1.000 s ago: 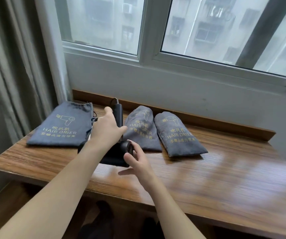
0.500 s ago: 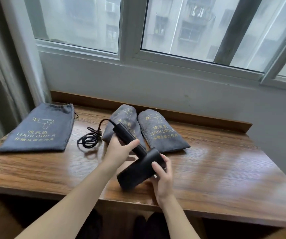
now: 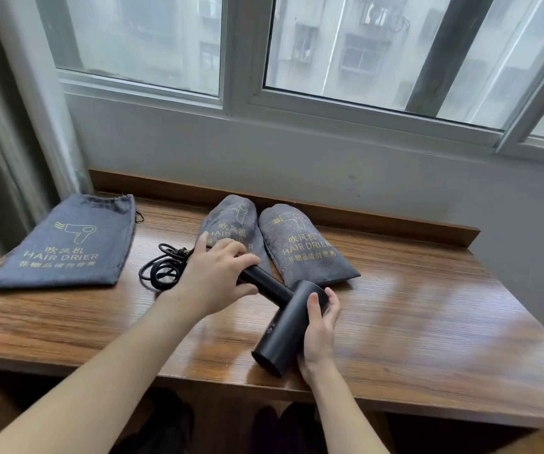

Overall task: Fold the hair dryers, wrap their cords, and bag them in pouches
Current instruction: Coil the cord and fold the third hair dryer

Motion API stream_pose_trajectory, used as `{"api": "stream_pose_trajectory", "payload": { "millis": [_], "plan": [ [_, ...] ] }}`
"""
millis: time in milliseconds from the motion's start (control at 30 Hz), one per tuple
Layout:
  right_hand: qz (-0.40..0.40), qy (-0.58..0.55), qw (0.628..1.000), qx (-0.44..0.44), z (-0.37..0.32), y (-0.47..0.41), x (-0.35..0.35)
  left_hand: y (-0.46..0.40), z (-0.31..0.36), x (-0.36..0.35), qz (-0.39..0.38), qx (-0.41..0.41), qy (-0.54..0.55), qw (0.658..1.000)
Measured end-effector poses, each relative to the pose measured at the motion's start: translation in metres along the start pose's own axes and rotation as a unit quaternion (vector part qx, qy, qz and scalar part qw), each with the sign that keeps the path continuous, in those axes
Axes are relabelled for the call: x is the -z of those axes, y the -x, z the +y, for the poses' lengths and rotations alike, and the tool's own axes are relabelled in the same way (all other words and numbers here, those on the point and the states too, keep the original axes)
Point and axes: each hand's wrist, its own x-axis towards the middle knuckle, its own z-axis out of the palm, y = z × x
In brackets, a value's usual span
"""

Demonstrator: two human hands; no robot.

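Left hand (image 3: 213, 278) hides hair dryer (image 3: 285, 326) handle; right hand (image 3: 318, 332) grips barrel

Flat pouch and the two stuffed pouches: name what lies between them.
In the head view, the loose black cord lies on the bare table between the flat pouch and the stuffed pouches.

Matte black cylindrical hair dryer (image 3: 283, 326): unfolded, handle gripped | black cord (image 3: 162, 268): loosely tangled on desk | grey fabric pouches: one flat (image 3: 67, 247), two filled (image 3: 231, 224) (image 3: 303, 247).

Hair dryer (image 3: 285, 326) lifted off the desk (both hands holding).
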Motion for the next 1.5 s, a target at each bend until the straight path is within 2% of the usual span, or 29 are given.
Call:
{"api": "stream_pose_trajectory", "payload": {
  "millis": [67,133,333,500,700,767,833,900,1033,1133,1200,1233,1300,1400,1433,1500],
  "plan": [
    [-0.008,0.01,1.0,0.007,0.001,0.0,0.001,-0.007,-0.005,0.008,-0.084,0.0,0.006,0.996],
    [-0.008,0.017,1.0,0.012,0.002,-0.002,0.002,-0.013,-0.004,0.017,-0.132,0.009,0.011,0.991],
    [0.059,-0.015,0.998,0.034,0.001,-0.005,-0.004,0.014,0.03,-0.001,-0.115,0.113,0.039,0.986],
    [0.053,0.022,0.996,0.069,0.006,-0.006,-0.001,0.024,0.021,-0.012,-0.199,0.148,0.161,0.955],
    [0.09,0.016,0.994,0.053,0.011,-0.006,-0.006,0.038,0.046,-0.028,-0.177,0.153,0.311,0.921],
    [0.08,0.012,0.996,0.04,0.01,-0.005,-0.004,0.038,0.044,-0.027,-0.168,0.165,0.38,0.894],
    [0.068,0.048,0.996,0.036,0.008,-0.004,0.0,0.038,0.039,-0.02,-0.163,0.185,0.446,0.86],
    [0.051,0.125,0.99,0.035,0.004,0.0,-0.001,0.038,0.034,-0.015,-0.14,0.218,0.451,0.854],
    [-0.056,0.312,0.943,0.103,0.004,0.018,-0.008,0.037,0.033,-0.009,-0.096,0.258,0.434,0.858],
    [-0.122,0.384,0.905,0.138,0.004,0.029,-0.006,0.041,0.034,-0.01,-0.093,0.27,0.454,0.844],
    [-0.138,0.46,0.854,0.2,0.001,0.028,-0.001,0.041,0.034,-0.008,-0.099,0.251,0.457,0.848],
    [-0.153,0.505,0.819,0.227,-0.001,0.026,0.001,0.039,0.033,-0.008,-0.109,0.229,0.436,0.863],
    [-0.197,0.572,0.761,0.235,-0.007,0.023,0.003,0.035,0.031,-0.007,-0.138,0.188,0.409,0.882],
    [-0.21,0.607,0.728,0.242,-0.017,0.019,0.003,0.027,0.019,-0.003,-0.186,0.177,0.47,0.844],
    [-0.2,0.616,0.72,0.248,-0.02,0.017,0.003,0.026,0.012,-0.003,-0.172,0.177,0.458,0.854],
    [-0.192,0.644,0.704,0.229,-0.026,0.014,0.0,0.028,-0.009,-0.008,-0.092,0.22,0.316,0.918]
  ]
}}
